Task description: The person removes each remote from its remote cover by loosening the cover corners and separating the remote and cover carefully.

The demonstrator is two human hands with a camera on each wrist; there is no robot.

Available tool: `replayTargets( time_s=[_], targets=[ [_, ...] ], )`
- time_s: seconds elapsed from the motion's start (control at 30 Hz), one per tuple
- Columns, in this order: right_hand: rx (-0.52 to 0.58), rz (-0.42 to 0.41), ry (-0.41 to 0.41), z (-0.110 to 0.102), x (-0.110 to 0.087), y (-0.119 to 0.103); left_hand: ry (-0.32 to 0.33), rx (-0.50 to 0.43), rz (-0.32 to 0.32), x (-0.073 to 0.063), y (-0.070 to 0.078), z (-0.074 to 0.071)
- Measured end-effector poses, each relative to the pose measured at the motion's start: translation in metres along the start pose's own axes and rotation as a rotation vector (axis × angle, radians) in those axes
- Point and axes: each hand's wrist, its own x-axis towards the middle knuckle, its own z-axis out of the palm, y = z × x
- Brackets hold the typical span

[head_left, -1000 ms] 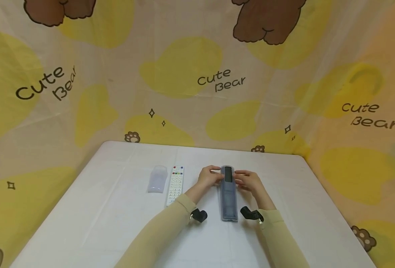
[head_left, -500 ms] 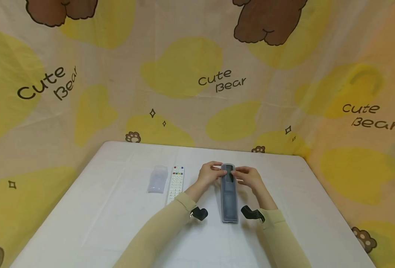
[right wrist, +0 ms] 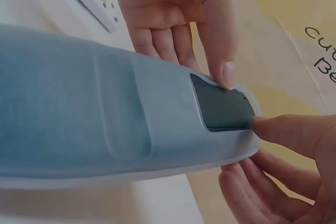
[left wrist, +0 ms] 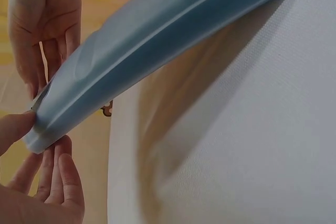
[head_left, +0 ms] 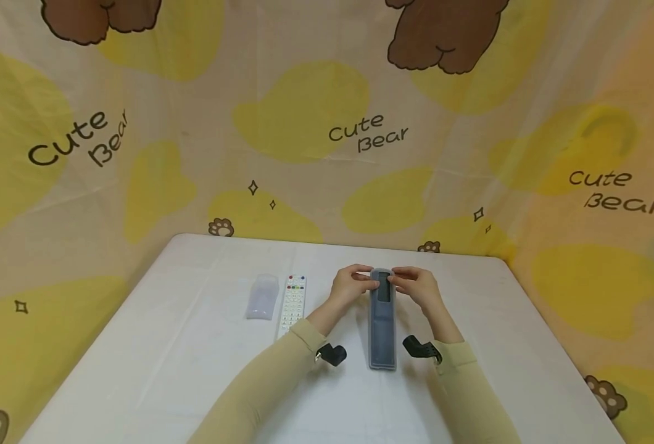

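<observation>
A remote control [head_left: 382, 336] in a translucent blue-grey cover stands between the hands, its far end tilted up off the white table. The dark screen window [right wrist: 223, 106] shows near that end in the right wrist view. My left hand [head_left: 349, 288] pinches the far end from the left, thumb above and fingers beneath. From the right, my right hand [head_left: 422, 288] pinches the same end, its thumb at the window's edge. In the left wrist view the lower end of the covered remote [left wrist: 152, 30] comes down near the tabletop.
A white remote control [head_left: 292, 302] with coloured buttons lies left of the hands, partly hidden by the left sleeve. Beside it is a flat translucent sleeve or pouch [head_left: 263, 298]. A patterned cloth [head_left: 305, 123] hangs behind the table [head_left: 155, 370].
The far end of the covered remote has risen and shifted slightly right. Both thumbs have come onto its top near the screen, and the right hand has closed from beside it into a pinch.
</observation>
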Motion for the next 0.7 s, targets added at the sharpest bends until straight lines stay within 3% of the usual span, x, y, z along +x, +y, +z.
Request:
replayTargets(
  time_s=[0.23, 0.4, 0.7],
  targets=[
    [-0.096, -0.029, 0.037, -0.0013, 0.0008, -0.0017, 0.01, 0.023, 0.005, -0.0014, 0.0023, -0.0004],
    [-0.216, -0.104, 0.095, 0.0016, 0.0025, -0.0015, 0.012, 0.027, 0.006, -0.0035, 0.0027, -0.0017],
    [-0.295, -0.205, 0.123, 0.0054, 0.0042, 0.0032, 0.024, 0.038, 0.017, -0.0045, 0.0013, -0.0024]
  ],
)
